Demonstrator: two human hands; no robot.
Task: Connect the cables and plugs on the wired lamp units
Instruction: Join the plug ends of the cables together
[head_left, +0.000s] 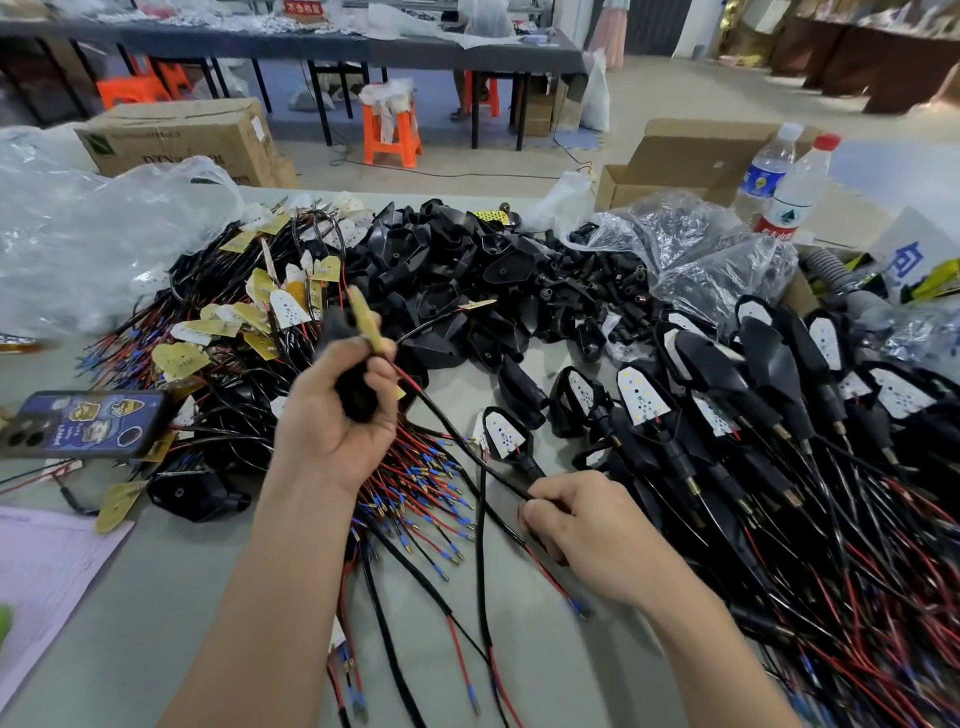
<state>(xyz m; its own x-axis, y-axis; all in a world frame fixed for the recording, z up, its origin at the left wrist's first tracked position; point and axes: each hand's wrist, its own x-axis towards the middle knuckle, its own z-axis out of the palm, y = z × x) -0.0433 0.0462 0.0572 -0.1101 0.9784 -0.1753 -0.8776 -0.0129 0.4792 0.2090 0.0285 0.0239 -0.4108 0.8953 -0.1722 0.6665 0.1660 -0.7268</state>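
Cable (453, 435) is looking light and floppy, with its red leads probably fragile at the crimps, so gripping the black sheath is safest. Left hand (332, 415) is clenching the black housing (357, 397) above the table (156, 597), with the yellow board (366, 322) pointing up and away. Right hand (582, 530) is pinching the sheath, and the cable's long axis is running diagonally down-right between the hands.
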